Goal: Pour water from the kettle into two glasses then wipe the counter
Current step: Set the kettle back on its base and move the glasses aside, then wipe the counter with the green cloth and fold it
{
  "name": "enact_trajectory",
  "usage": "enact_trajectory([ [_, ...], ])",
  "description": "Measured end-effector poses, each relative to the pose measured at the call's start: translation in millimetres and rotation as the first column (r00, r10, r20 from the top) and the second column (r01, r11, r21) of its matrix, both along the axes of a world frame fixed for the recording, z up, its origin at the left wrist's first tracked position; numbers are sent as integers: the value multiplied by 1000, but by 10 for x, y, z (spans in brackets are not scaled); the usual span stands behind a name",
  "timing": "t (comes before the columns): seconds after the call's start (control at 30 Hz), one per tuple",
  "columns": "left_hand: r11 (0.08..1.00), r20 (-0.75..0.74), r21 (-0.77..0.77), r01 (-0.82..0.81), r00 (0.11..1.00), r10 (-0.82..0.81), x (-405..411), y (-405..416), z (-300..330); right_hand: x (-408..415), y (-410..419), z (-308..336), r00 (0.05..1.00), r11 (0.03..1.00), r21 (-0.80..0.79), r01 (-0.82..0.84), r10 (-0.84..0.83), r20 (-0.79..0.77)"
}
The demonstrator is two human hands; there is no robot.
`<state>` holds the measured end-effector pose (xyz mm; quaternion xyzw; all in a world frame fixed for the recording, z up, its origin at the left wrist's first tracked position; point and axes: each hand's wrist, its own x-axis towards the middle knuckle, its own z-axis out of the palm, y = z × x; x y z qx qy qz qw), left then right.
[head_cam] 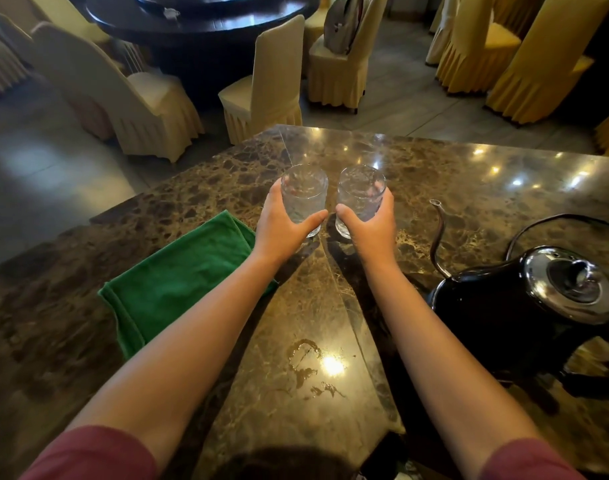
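Observation:
Two clear glasses stand side by side on the brown marble counter [469, 188], each with water in it. My left hand [282, 226] is wrapped around the left glass [305, 188]. My right hand [372, 226] grips the right glass [360, 187]. A black gooseneck kettle [510, 306] with a chrome lid sits at the right, its thin spout pointing towards the glasses. A folded green cloth [178, 275] lies on the counter to the left, partly under my left forearm. A small puddle of spilled water [306, 365] glistens on the counter between my arms.
The kettle's black cord [552, 218] loops behind it on the counter. Beyond the counter's far edge stand several fabric-covered chairs [265, 81] and a dark round table [199, 19] on a tiled floor.

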<state>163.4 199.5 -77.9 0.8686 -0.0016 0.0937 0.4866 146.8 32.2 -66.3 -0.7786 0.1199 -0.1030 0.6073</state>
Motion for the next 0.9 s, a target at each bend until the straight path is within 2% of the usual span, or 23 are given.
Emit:
enact_trajectory([
  [0.17,1000,-4,-16,-26,1000,26,-166,171,99,-214,125,143,995,992,85,94,-93,-20],
  [0.33,998,21,-24,-53,998,54,-444,420,252,-507,270,237,995,994,58,96,-97,23],
  [0.4,994,69,50,-95,993,92,-653,561,317,-650,340,291,995,998,22,64,-65,74],
  [0.5,957,166,237,-168,978,130,-927,780,385,-856,371,290,987,996,-75,39,-26,158],
  [0.63,886,196,373,-276,957,216,-1237,1040,414,-1027,314,209,969,976,-212,48,6,245],
  [0.77,836,147,425,-347,938,314,-1639,1398,376,-1133,533,214,897,877,-479,-41,243,368],
  [0.83,766,113,501,-402,908,403,-1728,1552,313,-1097,679,180,854,788,-602,-127,396,338],
  [0.9,679,34,610,-408,870,492,-1893,1773,260,-1119,946,128,810,673,-700,-238,536,240],
])
